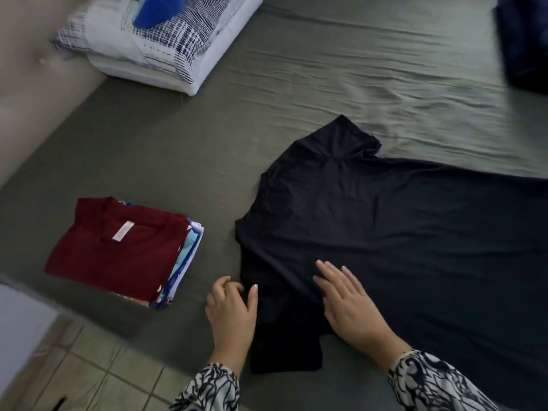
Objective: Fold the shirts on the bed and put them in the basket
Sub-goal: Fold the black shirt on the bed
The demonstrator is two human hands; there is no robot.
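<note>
A black shirt [385, 232] lies spread flat on the bed [326, 84], which is covered with a grey-green sheet creased in long ripples. The shirt is plain and dark, with no print to be seen; its cloth shows soft wrinkles running across the body. Its neck end points toward the left, one short sleeve [341, 137] sticks out toward the far side of the bed, and the other sleeve [284, 345] lies toward the near edge, between the two hands. The body of the shirt runs off the right border of the view.

The left hand [231, 310] rests at the shirt's near left edge, its fingers curled and the thumb lying on the black cloth, pinching the edge of the fabric. The right hand [350, 304] lies flat on the shirt with straight, slightly spread fingers, pressing the cloth down. Both wrists wear black-and-white patterned sleeves.

To the left of the shirt, apart from it, sits a stack of folded shirts [124, 250] with a dark red one on top, its label showing at the collar. At the far left of the bed lies a patterned pillow [154, 46] with something blue [157, 10] on it. A dark blue cloth [525, 40] shows at the far right corner. Tiled floor [89, 366] runs below the bed's near edge.
</note>
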